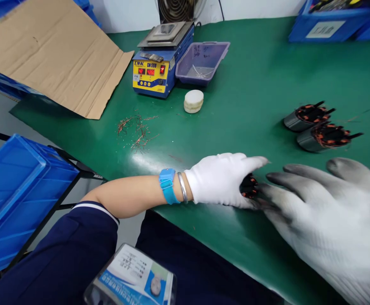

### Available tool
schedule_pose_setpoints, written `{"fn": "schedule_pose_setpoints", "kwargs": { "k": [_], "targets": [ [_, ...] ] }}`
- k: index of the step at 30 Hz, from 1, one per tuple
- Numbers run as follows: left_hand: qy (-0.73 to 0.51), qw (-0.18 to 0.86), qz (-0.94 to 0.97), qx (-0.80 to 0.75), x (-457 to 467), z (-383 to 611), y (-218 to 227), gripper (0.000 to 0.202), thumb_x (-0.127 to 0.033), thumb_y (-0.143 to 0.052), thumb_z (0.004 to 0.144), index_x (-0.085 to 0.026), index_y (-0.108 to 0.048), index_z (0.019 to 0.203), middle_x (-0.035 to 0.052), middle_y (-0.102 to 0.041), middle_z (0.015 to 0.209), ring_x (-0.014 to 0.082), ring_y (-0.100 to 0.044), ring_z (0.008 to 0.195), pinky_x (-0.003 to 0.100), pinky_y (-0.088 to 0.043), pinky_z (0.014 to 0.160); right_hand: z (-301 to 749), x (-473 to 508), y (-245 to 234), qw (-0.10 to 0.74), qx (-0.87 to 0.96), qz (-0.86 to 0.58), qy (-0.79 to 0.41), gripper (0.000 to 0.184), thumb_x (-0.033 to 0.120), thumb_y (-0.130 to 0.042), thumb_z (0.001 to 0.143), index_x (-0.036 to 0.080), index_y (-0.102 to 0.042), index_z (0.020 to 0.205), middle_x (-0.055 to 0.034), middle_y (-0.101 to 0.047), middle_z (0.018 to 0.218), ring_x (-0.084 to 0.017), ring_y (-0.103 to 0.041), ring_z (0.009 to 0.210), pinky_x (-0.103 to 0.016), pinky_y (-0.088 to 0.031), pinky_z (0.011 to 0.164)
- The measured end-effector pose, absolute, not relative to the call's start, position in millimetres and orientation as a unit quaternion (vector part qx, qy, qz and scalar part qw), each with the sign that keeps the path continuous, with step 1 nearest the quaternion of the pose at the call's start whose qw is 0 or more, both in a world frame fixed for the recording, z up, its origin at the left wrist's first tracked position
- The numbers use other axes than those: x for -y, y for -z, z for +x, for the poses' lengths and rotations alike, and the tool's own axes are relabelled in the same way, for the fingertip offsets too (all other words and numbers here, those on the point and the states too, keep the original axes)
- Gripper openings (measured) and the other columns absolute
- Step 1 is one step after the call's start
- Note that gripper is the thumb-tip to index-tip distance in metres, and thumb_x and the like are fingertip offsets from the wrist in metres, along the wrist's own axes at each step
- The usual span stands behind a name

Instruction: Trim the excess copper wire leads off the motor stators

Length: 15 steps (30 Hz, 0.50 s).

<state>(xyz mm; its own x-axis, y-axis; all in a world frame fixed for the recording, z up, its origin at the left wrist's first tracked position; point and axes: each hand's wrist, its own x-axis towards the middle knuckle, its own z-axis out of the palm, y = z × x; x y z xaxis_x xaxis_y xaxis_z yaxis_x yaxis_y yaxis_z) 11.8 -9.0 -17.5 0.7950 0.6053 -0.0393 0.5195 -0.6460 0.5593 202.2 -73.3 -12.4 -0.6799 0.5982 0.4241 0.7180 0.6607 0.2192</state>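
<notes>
My left hand [225,178], in a white glove with a blue wrist strap and a bangle, is wrapped round a small wound stator [249,187] with orange coils, resting on the green mat [236,97]. My right hand [327,212], in a grey-tipped glove, lies spread with fingers stretched out, its fingertips touching that stator from the right. Two more wound stators [321,127] lie on their sides further back on the right.
A blue and yellow solder pot [159,63] stands at the back, a purple tray [200,61] beside it and a white round pad [193,101] in front. Copper wire scraps [137,129] litter the mat. Cardboard [54,51] lies left; blue bins [13,190] beside the table.
</notes>
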Motion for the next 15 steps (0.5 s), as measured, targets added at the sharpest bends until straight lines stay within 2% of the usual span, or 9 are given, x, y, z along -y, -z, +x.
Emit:
{"fn": "schedule_pose_setpoints", "kwargs": {
  "k": [3, 5, 8, 11, 15],
  "targets": [
    [-0.072, 0.284, 0.903, -0.313, 8.4, 11.3, 16.5, 0.080, -0.054, -0.068, 0.079, -0.013, -0.040, 0.142, 0.0116, -0.063, 0.115, 0.0274, -0.062, 0.109, 0.038, -0.050, 0.091, 206.8, 73.8, 13.8, 0.161, 0.905, -0.343, 0.192, 0.015, 0.018, -0.051, 0.082, 0.021, -0.065, 0.079, -0.0098, -0.067, 0.083, -0.029, -0.063, 0.084, -0.055, -0.042, 0.091],
    [-0.069, 0.285, 0.903, -0.313, 8.1, 11.3, 16.2, 0.082, -0.054, -0.069, 0.078, -0.013, -0.040, 0.142, 0.0116, -0.063, 0.115, 0.0275, -0.062, 0.108, 0.038, -0.050, 0.091, 209.3, 74.2, 15.1, 0.163, 0.905, -0.350, 0.181, 0.012, 0.019, -0.053, 0.082, 0.022, -0.064, 0.080, -0.0087, -0.068, 0.083, -0.029, -0.063, 0.088, -0.056, -0.040, 0.096],
    [-0.074, 0.290, 0.904, -0.306, 8.0, 11.3, 16.5, 0.079, -0.055, -0.066, 0.081, -0.012, -0.040, 0.142, 0.0119, -0.063, 0.114, 0.0271, -0.062, 0.108, 0.038, -0.050, 0.091, 209.0, 73.5, 16.2, 0.154, 0.899, -0.364, 0.190, 0.011, 0.021, -0.054, 0.082, 0.021, -0.064, 0.086, -0.0105, -0.069, 0.089, -0.032, -0.063, 0.095, -0.055, -0.041, 0.090],
    [-0.080, 0.290, 0.904, -0.304, 8.0, 11.3, 16.7, 0.077, -0.052, -0.066, 0.081, -0.011, -0.040, 0.142, 0.0122, -0.063, 0.115, 0.0271, -0.062, 0.109, 0.038, -0.050, 0.091, 206.6, 70.5, 15.9, 0.150, 0.898, -0.355, 0.210, 0.011, 0.018, -0.052, 0.081, 0.020, -0.063, 0.082, -0.0118, -0.068, 0.085, -0.031, -0.063, 0.089, -0.052, -0.042, 0.082],
    [-0.075, 0.288, 0.903, -0.309, 8.0, 11.8, 16.2, 0.079, -0.051, -0.068, 0.080, -0.011, -0.040, 0.142, 0.0125, -0.064, 0.117, 0.0275, -0.062, 0.109, 0.037, -0.050, 0.090, 208.4, 66.8, 18.0, 0.194, 0.909, -0.338, 0.146, 0.008, 0.021, -0.052, 0.083, 0.024, -0.059, 0.084, -0.0072, -0.068, 0.084, -0.029, -0.063, 0.088, -0.054, -0.042, 0.088]
  ]
}}
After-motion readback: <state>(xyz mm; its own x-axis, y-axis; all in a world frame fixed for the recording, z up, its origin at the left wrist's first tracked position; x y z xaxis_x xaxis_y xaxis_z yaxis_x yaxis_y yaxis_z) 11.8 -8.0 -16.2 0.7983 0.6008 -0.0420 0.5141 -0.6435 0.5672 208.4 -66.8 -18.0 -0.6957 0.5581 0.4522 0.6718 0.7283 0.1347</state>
